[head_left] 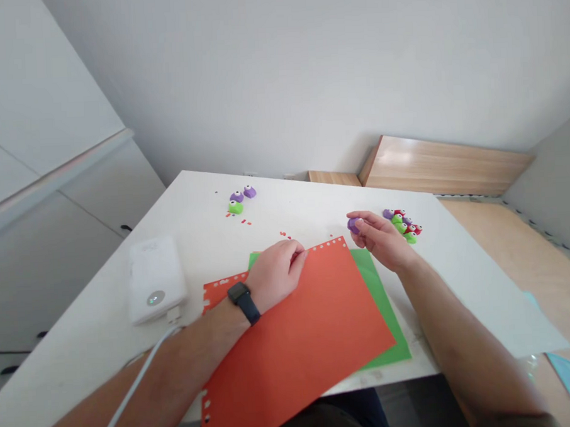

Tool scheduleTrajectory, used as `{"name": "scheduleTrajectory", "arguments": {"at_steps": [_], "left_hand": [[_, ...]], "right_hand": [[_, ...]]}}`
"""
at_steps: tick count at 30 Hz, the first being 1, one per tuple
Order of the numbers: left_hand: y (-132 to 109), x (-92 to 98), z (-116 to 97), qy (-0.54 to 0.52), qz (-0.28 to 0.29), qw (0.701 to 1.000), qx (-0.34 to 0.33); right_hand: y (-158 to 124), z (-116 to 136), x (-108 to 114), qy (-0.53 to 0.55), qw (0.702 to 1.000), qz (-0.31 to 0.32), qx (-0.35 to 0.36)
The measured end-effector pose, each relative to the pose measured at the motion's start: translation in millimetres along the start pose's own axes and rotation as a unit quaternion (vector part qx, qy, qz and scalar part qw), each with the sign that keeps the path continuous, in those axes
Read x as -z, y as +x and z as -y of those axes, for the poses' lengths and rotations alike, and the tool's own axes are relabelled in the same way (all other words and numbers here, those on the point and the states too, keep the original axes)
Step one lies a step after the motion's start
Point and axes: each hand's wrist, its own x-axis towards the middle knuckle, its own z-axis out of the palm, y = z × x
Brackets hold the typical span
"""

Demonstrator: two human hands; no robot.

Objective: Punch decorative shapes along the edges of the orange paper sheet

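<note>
We see the right hand [379, 238] closed in a light pinch on a purple piece [353, 225], which sits between thumb and fingertips, just beyond the top right corner of the orange sheet [313, 332]. Our left hand [274, 272] rests on that sheet near its notched top edge, fingers curled in; we cannot tell whether they pinch the paper, since the fingertips are hidden. The thumb covers part of the purple piece, so we cannot make out its underside. Most of the green sheet [388, 316] lies hidden beneath the orange one, whose lowest part is cut off by the picture's bottom edge. The red scraps [284, 234] are too small for us to read their shape
</note>
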Motion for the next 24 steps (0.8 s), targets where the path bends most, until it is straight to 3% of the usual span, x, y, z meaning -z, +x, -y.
{"name": "scheduleTrajectory", "arguments": {"at_steps": [9, 15, 24], "left_hand": [[2.6, 0.1, 1.7, 0.009, -0.023, 1.000, 0.018], [2.1, 1.7, -1.2, 0.010, -0.022, 0.999, 0.031], [3.0, 1.6, -0.9, 0.017, -0.021, 0.999, 0.037]], "right_hand": [[-8.1, -12.0, 10.8, 0.038, 0.998, 0.036, -0.030], [-6.6, -17.1, 12.5, 0.029, 0.999, 0.011, -0.028], [-7.8, -15.9, 14.9, 0.076, 0.994, 0.032, -0.078]]}}
